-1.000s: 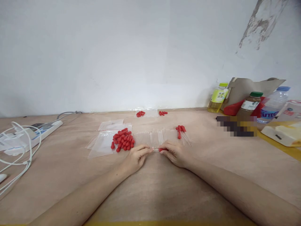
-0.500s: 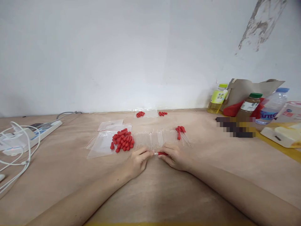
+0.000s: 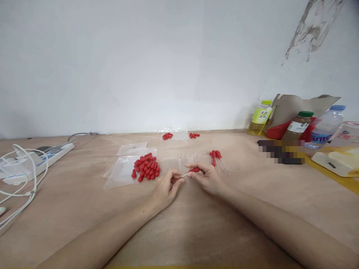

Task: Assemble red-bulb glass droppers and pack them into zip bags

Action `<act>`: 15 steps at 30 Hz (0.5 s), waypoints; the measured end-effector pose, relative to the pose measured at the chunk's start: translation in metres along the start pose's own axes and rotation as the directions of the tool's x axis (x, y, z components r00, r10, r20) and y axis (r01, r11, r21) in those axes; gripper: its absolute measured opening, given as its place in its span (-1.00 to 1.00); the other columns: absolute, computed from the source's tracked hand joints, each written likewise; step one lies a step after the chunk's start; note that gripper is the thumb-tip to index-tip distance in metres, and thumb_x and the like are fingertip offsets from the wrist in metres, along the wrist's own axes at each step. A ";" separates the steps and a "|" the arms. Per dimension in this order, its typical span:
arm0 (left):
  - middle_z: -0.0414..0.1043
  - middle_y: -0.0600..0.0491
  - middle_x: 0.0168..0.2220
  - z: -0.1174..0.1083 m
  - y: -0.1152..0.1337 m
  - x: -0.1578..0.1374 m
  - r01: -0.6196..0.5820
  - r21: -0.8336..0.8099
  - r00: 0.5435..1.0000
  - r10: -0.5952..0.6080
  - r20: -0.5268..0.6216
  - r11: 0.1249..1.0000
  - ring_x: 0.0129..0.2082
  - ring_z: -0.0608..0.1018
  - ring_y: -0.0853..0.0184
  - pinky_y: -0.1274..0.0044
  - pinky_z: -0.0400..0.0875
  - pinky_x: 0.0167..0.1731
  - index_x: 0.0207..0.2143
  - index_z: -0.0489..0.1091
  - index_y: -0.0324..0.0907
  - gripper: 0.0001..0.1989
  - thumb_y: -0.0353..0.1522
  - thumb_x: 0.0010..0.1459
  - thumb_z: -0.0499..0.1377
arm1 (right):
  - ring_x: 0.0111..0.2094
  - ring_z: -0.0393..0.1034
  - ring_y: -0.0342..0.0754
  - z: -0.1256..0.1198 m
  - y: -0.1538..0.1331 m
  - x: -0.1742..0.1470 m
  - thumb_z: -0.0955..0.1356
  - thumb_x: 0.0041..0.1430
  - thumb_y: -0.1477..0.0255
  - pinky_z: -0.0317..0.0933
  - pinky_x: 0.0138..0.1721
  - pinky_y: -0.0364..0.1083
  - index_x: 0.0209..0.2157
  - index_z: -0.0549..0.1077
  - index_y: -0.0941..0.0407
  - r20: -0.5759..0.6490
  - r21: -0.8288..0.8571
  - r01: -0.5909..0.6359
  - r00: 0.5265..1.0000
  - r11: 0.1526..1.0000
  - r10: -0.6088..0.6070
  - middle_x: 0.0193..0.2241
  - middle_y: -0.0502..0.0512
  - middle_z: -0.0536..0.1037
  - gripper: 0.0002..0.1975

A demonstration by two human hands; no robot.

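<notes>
My left hand pinches a thin glass dropper tube between thumb and fingers. A red rubber bulb sits at the tube's right end, and my right hand is closed on that bulb. How far the tube goes into it cannot be made out. Just beyond my hands, many clear glass tubes lie side by side in a row. To their left is a pile of loose red bulbs, partly on clear plastic bags. Several droppers with bulbs fitted lie right of the row.
Two small groups of red bulbs lie near the wall beside clear plastic. On the left are a power strip and white cables. Drink bottles, a grey bag and a pixelated dark object are on the right.
Both hands have risen slightly from the table with the tube and bulb. The bulb, level before, now slants up to the right, and my right fingers have shifted on it.
</notes>
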State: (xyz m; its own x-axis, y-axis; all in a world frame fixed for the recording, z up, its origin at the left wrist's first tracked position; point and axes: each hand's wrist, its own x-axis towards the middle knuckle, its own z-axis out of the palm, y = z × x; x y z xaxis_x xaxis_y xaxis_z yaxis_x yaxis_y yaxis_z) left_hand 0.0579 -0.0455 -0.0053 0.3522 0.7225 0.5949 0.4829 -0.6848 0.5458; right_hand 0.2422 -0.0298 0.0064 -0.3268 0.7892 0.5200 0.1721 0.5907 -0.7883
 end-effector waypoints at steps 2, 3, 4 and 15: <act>0.41 0.06 -0.35 0.000 0.002 0.001 0.015 -0.061 1.000 -0.014 0.020 0.998 -0.35 0.50 0.38 0.56 0.40 -0.39 -0.16 0.13 -0.16 -0.79 -0.34 0.16 0.06 | -0.46 0.33 -0.16 0.004 -0.002 0.005 0.36 -0.03 0.28 0.22 -0.42 -0.15 -0.27 0.34 0.09 -0.086 0.200 -0.129 0.985 0.971 0.149 -0.50 -0.04 0.42 -0.73; 0.42 0.04 -0.31 -0.001 0.004 0.001 0.021 -0.066 0.999 -0.019 0.040 0.998 -0.29 0.50 0.35 0.55 0.41 -0.39 -0.10 0.10 -0.16 -0.73 -0.33 0.15 0.07 | -0.48 0.31 -0.17 0.003 -0.003 0.008 0.37 -0.06 0.27 0.21 -0.43 -0.16 -0.28 0.32 0.09 -0.109 0.263 -0.159 0.975 0.952 0.193 -0.52 -0.06 0.40 -0.70; 0.43 0.01 -0.26 -0.002 0.005 0.000 0.034 -0.057 0.998 -0.031 0.060 0.998 -0.25 0.50 0.33 0.54 0.41 -0.39 -0.05 0.07 -0.15 -0.67 -0.32 0.15 0.07 | -0.49 0.30 -0.18 0.000 -0.004 0.012 0.38 -0.07 0.26 0.20 -0.42 -0.16 -0.28 0.32 0.09 -0.128 0.300 -0.173 0.967 0.938 0.220 -0.54 -0.07 0.38 -0.69; 0.32 -0.02 -0.18 -0.009 0.009 0.005 -0.059 0.186 0.965 0.009 0.261 0.981 -0.18 0.38 0.25 0.40 0.30 -0.18 -0.14 0.25 -0.15 -0.76 -0.37 0.10 0.07 | -0.54 0.26 -0.13 -0.108 0.043 0.050 0.30 -0.06 0.35 0.08 -0.45 -0.16 -0.20 0.43 0.20 -0.340 -0.526 -0.467 0.882 0.711 0.327 -0.63 -0.04 0.35 -0.64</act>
State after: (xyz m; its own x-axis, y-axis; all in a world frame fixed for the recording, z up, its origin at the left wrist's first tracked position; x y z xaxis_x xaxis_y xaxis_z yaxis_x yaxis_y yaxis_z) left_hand 0.0566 -0.0492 0.0077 0.5539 0.7162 0.4247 0.6020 -0.6968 0.3899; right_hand 0.3337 0.0526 0.0341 0.0842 0.9462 0.3124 0.7634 0.1402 -0.6305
